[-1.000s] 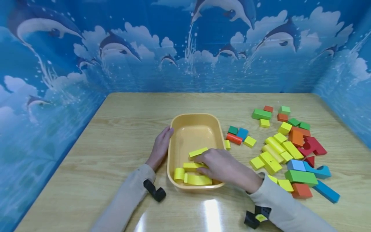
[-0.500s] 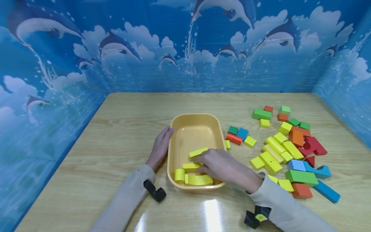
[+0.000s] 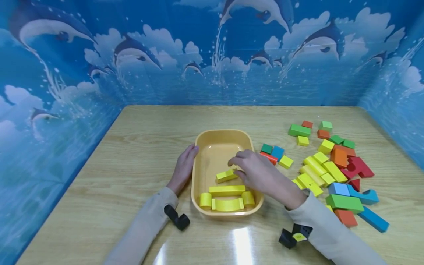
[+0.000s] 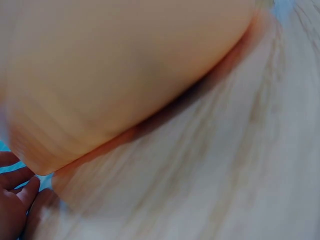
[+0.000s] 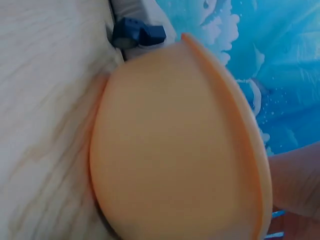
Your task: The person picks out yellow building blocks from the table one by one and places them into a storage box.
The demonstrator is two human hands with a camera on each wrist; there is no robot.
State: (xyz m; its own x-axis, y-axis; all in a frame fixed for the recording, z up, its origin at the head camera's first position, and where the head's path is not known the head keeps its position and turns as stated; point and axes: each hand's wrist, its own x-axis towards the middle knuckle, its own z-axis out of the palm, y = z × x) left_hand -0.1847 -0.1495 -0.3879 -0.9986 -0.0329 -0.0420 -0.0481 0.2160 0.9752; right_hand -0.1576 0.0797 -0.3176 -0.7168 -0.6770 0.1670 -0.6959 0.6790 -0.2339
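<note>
In the head view a tan plastic bin (image 3: 228,134) stands on the table, with yellow wooden blocks at its near end. These include a long bar (image 3: 226,190), an arched block (image 3: 227,205), a rounded block (image 3: 205,201) on the left and another rounded block (image 3: 248,199) on the right. My left hand (image 3: 183,167) rests along the bin's left outer wall, fingertips at the rim. My right hand (image 3: 256,173) hovers over the bin's right side, fingers loosely bent and nothing between them. Its thumb overlaps the end of a shorter yellow bar (image 3: 226,176).
Right of the bin lie a green block (image 3: 266,148), a blue block (image 3: 277,152), a partly covered red cylinder (image 3: 271,158) and a yellow block (image 3: 286,162). A large group of yellow, green, red and blue blocks (image 3: 344,202) spreads farther right. A dolphin-print curtain (image 3: 212,84) borders the table.
My right hand has let go in the bin and moved up and away from the near blocks, uncovering the long bar and the right rounded block. My left hand has stayed put.
</note>
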